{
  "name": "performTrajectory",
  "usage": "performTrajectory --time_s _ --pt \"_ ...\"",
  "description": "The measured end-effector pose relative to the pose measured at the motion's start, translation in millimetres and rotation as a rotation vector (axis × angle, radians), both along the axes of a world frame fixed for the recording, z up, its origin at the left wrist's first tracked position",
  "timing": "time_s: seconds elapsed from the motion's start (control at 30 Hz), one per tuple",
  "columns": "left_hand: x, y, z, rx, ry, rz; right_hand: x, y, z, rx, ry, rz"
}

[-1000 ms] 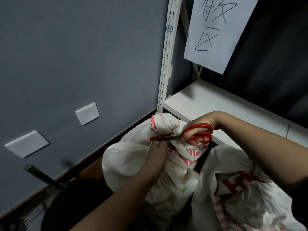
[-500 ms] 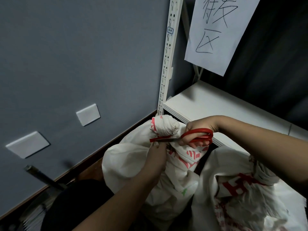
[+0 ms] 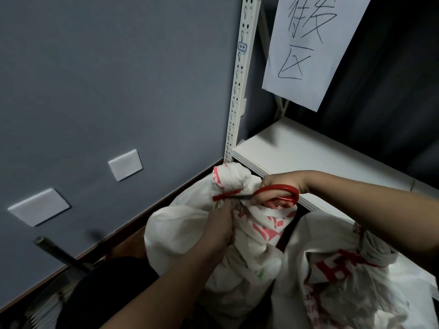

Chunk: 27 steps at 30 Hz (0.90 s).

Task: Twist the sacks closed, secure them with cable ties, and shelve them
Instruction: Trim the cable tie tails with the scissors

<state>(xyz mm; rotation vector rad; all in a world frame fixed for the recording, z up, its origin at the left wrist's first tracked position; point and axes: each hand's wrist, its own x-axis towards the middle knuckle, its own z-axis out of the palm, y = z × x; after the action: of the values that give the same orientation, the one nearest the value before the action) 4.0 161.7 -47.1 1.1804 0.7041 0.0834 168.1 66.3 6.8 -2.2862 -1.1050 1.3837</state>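
Dim room; grey-blue wall (image 3: 95, 79) with two white blank plates (image 3: 125, 164); dark skirting along brown floor (image 3: 126, 248); white perforated shelf upright (image 3: 240, 86); white shelf board (image 3: 308, 153); handwritten paper sign (image 3: 311, 43) hanging above.

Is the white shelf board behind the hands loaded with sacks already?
No, the white shelf board lies bare, while both white printed plastic sacks sit below it.

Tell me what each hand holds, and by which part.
Right hand holds red scissors by the handle loops; left hand grips the sack just below its twisted neck.
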Motion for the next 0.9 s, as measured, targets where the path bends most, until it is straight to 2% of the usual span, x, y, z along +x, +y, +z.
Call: performTrajectory --time_s 0.13,0.27,0.4,0.53,0.57,0.63,0.7,0.77,0.9 --pt "-0.4 -0.7 -2.9 -0.007 -0.003 -0.039 -5.0 5.6 4.6 -0.047 -0.011 0.000" --pt "0.8 -1.5 -2.7 -0.023 0.004 -0.051 -8.4 1.9 11.7 -0.124 0.082 -0.067" --pt "1.7 -5.6 -2.2 -0.103 0.028 -0.080 -15.6 -13.4 8.1 -0.072 0.180 -0.143" --pt "5.3 -13.1 1.0 -0.306 0.026 -0.150 -21.8 -39.5 -3.7 0.082 0.359 -0.265" --pt "6.6 -16.2 2.7 -0.359 0.024 -0.169 -26.3 -46.0 -4.8 0.156 0.328 -0.291" --pt "9.5 -22.4 4.9 -0.439 0.023 -0.215 -40.1 -51.7 -11.9 0.339 0.058 -0.392" --pt "12.6 -32.0 9.5 -0.488 0.020 -0.297 -48.8 -57.5 -25.5 0.485 -0.207 -0.644" --pt "16.7 -43.2 14.9 -0.515 0.017 -0.421 -57.9 -64.2 -34.4 0.549 -0.237 -0.851" --pt "24.9 -65.9 25.8 -0.574 0.010 -0.653 -73.1 -84.3 -17.2 0.633 -0.182 -0.998"
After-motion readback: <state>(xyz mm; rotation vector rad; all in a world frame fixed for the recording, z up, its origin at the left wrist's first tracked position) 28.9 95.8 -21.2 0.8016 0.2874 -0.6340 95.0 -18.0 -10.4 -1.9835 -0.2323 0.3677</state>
